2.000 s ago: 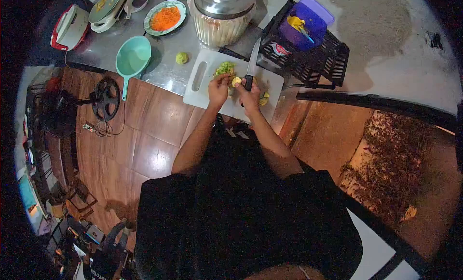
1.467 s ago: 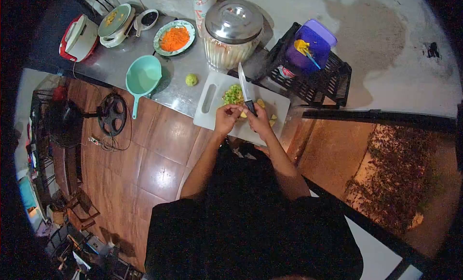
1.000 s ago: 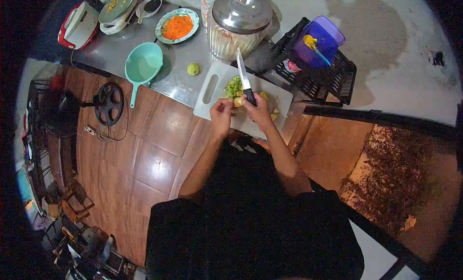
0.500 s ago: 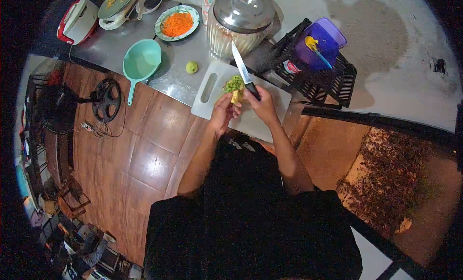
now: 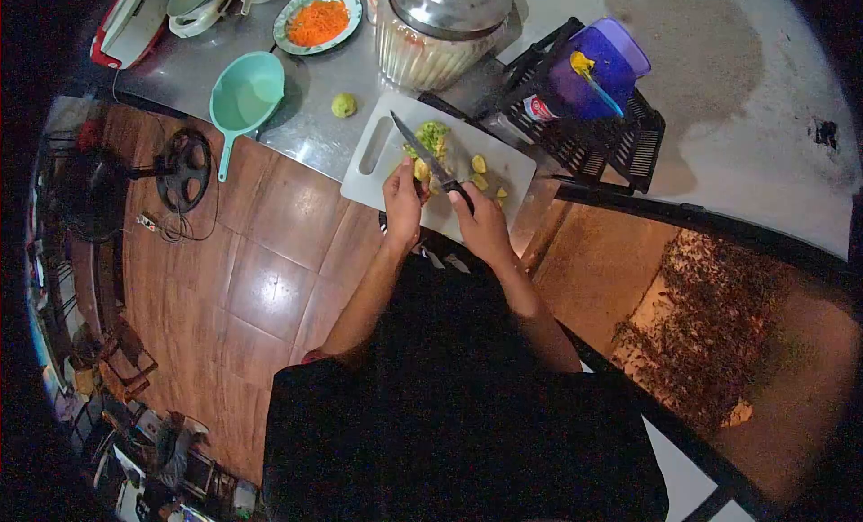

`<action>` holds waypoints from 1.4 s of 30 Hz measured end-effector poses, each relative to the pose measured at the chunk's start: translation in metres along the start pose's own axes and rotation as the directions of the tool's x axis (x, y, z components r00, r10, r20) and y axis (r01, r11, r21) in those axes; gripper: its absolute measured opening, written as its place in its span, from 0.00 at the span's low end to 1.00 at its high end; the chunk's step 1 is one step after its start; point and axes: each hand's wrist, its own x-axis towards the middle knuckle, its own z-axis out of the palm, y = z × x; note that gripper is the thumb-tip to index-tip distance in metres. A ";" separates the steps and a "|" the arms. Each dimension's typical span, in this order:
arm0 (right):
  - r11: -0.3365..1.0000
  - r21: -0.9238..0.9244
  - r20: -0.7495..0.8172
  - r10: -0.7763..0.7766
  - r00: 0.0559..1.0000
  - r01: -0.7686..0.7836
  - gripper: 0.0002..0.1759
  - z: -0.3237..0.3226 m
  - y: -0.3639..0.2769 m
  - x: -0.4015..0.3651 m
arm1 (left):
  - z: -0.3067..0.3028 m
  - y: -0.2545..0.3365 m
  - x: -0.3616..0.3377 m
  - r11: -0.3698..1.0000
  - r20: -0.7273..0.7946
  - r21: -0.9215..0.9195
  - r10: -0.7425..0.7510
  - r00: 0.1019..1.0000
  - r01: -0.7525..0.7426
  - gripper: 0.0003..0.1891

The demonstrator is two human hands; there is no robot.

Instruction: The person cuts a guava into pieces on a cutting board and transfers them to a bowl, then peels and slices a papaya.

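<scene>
My right hand point(image 5: 484, 227) is wrapped round the black handle of a kitchen knife point(image 5: 418, 146). Its blade slants up and left over the white cutting board point(image 5: 364, 176), close beside the yellowish piece of food point(image 5: 421, 169) pinched in my left hand point(image 5: 404, 203). Part of that piece is hidden by the fingers. Beyond the blade lies a small heap of chopped green bits point(image 5: 433, 137). Several yellowish chunks, one of them a larger chunk point(image 5: 479, 163), rest on the board to the right of the knife.
A round green fruit point(image 5: 343, 105) sits on the metal counter left of the board. Around it are a turquoise handled bowl point(image 5: 218, 104), a plate point(image 5: 354, 3) of shredded carrot, and a ribbed pot with a metal lid point(image 5: 445, 50). At right, a purple container point(image 5: 593, 77) stands in a black rack point(image 5: 643, 149).
The knife has swung down from pointing upward to lie across the board by the left hand's piece. Yellowish chunks at the right of the board now show. The whole view has shifted slightly.
</scene>
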 end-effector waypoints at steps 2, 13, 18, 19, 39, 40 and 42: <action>0.999 -0.043 -0.020 -0.028 0.999 0.027 0.20 0.002 0.002 -0.003 | 0.002 -0.001 -0.003 1.000 0.015 0.000 0.008 1.000 -0.008 0.18; 0.996 -0.086 -0.076 -0.008 0.997 0.002 0.20 0.014 0.003 -0.012 | 0.007 -0.006 -0.007 1.000 -0.041 0.031 -0.002 0.999 0.004 0.20; 0.993 -0.100 -0.139 -0.084 0.987 0.070 0.18 0.024 -0.002 -0.017 | 0.008 -0.016 0.007 0.986 -0.105 0.071 0.156 0.982 -0.149 0.25; 0.992 -0.087 -0.147 -0.104 0.984 0.092 0.18 0.025 -0.002 -0.016 | 0.010 -0.015 0.005 0.986 -0.106 0.071 0.155 0.982 -0.148 0.25; 0.994 0.069 -0.173 -0.077 0.982 0.090 0.19 0.011 -0.063 -0.036 | 0.041 0.052 -0.042 0.996 -0.009 -0.093 -0.013 1.000 0.012 0.39; 0.994 0.080 -0.135 -0.061 0.989 0.072 0.18 0.009 -0.065 -0.036 | 0.041 0.053 -0.043 0.996 -0.011 -0.092 -0.015 1.000 0.014 0.39; 0.995 0.091 -0.098 -0.042 0.994 0.051 0.18 0.008 -0.068 -0.038 | 0.038 0.054 -0.044 0.993 0.004 -0.115 -0.041 0.999 0.041 0.38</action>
